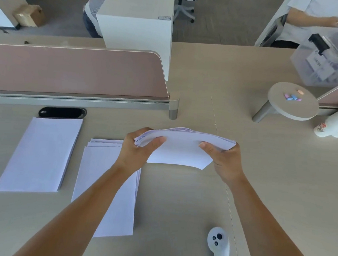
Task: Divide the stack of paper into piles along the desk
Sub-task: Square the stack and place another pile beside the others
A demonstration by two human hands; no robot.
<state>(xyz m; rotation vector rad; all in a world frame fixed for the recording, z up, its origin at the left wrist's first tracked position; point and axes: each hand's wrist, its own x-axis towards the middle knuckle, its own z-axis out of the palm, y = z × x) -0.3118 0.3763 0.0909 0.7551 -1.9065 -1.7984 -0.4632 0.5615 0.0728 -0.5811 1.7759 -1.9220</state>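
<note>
left hand (138, 149): grips left end of paper stack (182, 148), thumb on top | right hand (224, 161): grips right end, thumb on top | paper stack: held above table (260, 173), bowed upward at centre | second pile (104, 193): on table, under left forearm, sheets fanned | first pile (42, 153): far left, squared | controller (219, 247): near table's front edge

A beige desk (189, 198) with a pink divider panel (74, 70), grey carpet (220, 22) beyond.

An open-plan office: long shared desk (207, 74) with pink divider screens (74, 70), swivel chair (184, 4) on carpet behind.
</note>
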